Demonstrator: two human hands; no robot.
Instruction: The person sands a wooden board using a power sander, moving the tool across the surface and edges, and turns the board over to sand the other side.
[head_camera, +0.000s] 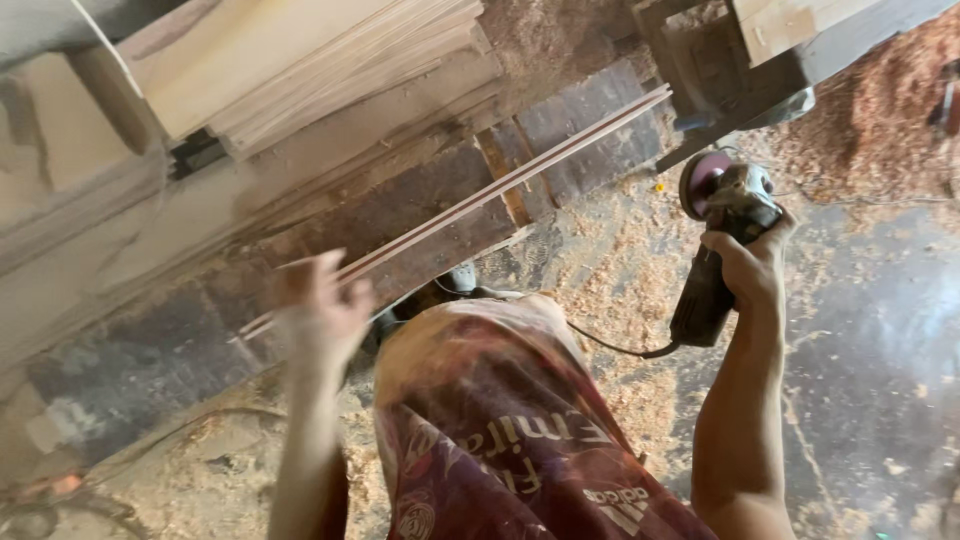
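Two hands busy: right hand (745, 265) gripped angle grinder (722, 215); left hand (318, 305), blurred, grip unclear, steadied thin wood strips (500, 185). Sanding underway; firmer hold needed next.

Two bare hands are up: one left hand (318, 305), blurred, at one long thin pale wooden strip (500, 185), and one right hand (748, 262) around one dark handheld angle grinder (722, 235) carrying a single pinkish round sanding disc (703, 180). One black cord (610, 345) trails from it. One stack of pale flat wooden boards (330, 65) sits overhead; its boards are too close-packed to count.
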